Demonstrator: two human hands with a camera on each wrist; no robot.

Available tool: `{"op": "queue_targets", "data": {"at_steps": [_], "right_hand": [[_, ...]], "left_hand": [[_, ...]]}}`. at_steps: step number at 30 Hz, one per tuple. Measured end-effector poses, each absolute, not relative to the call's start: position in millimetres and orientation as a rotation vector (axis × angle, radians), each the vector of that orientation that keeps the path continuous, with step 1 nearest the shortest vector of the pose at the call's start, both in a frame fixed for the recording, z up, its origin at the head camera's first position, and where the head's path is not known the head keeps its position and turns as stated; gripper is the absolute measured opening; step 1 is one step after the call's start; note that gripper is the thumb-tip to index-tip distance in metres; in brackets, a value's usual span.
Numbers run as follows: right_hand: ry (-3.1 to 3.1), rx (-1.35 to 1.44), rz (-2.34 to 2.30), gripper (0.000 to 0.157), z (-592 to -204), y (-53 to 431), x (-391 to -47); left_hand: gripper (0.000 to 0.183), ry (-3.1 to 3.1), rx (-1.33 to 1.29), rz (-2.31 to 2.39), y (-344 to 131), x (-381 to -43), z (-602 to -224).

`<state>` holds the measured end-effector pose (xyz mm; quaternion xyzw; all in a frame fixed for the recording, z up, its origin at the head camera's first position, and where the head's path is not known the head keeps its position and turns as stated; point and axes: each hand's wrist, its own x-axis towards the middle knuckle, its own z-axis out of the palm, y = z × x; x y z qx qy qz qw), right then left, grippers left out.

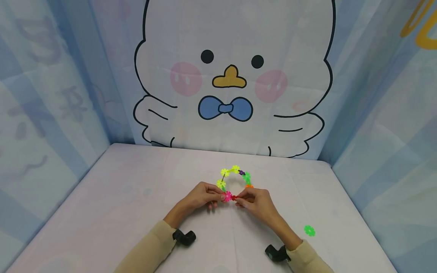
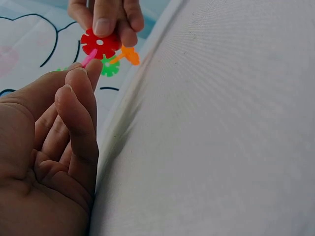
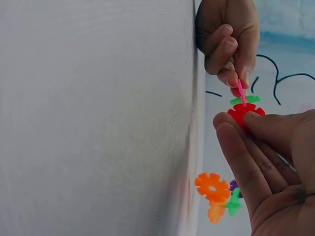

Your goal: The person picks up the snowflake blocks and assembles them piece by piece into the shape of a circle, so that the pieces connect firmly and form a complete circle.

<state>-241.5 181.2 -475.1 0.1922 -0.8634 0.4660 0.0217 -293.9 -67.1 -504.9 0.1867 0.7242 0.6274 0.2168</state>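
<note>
A ring of notched plastic snowflake discs, with yellow (image 1: 235, 169), purple (image 1: 241, 172), green (image 1: 247, 177) and orange (image 1: 249, 186) pieces, is between my two hands. My left hand (image 1: 205, 194) pinches the pink disc (image 1: 228, 196) on the ring's near side. Thumb and fingers of my right hand (image 1: 258, 203) pinch the red disc (image 2: 98, 44) right beside it. In the right wrist view the pink disc (image 3: 241, 93) is edge-on and meets the notched rim of the red one. Orange discs (image 3: 212, 187) hang below the right hand there. Fingertips hide part of both pinched discs.
A loose green disc (image 1: 309, 230) lies on the white-covered table (image 1: 153, 178), right of my right forearm. Behind the table hangs a curtain (image 1: 232, 132) printed with a cartoon bird. Each wrist carries a small black camera (image 1: 184, 238).
</note>
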Motion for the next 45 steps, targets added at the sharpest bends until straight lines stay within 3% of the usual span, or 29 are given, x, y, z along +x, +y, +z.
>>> {"op": "queue_targets", "data": {"at_steps": [36, 45], "right_hand": [[-2.603, 0.609, 1.339, 0.006, -481, 174, -243], [-2.714, 0.564, 1.264, 0.016, -472, 192, -245]], "left_hand": [[0.02, 1.969, 0.511, 1.798, -68, -296, -510], [0.021, 1.962, 0.506, 1.795, -68, -296, -509]]}}
